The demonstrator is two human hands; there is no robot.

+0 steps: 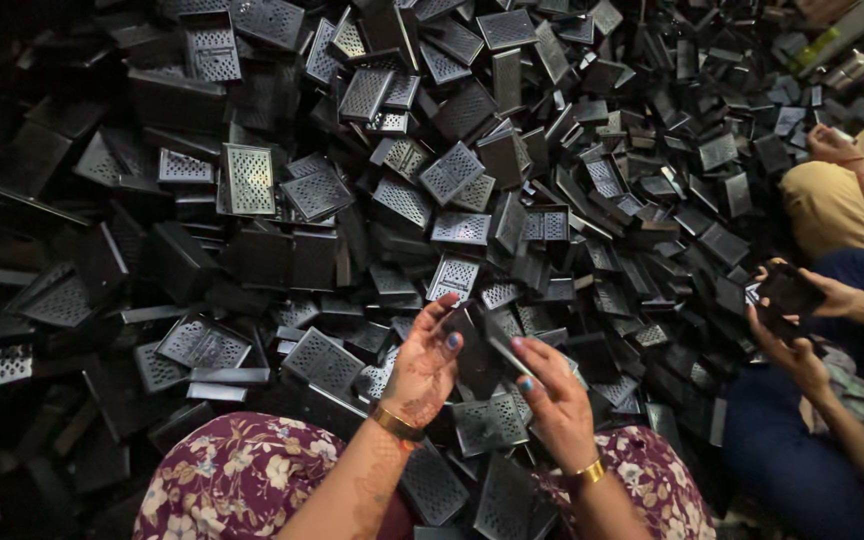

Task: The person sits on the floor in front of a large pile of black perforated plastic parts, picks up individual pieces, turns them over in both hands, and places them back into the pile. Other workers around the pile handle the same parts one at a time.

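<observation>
Black perforated plates (252,180) heaped everywhere; left hand (422,365) and right hand (552,400) each clamp one side of a black part (482,345) over the lap; co-worker's hands (797,320) far right.

The person wears a dark maroon garment printed with pale cream and pink flowers and small green leaves (237,480); it shows over both knees at the bottom of the view, the same floral cloth appearing again on the right side (652,480). Both forearms are bare of sleeves. A thin, shiny gold metal bangle (395,422) circles the wrist of the left hand (422,365), and a matching gold bangle (586,472) circles the wrist of the right hand (557,400). Reddish-brown henna patterns run over the back of the left hand and down its forearm. The fingernails carry blue polish (452,341), with one nail on the left hand painted reddish pink.
</observation>
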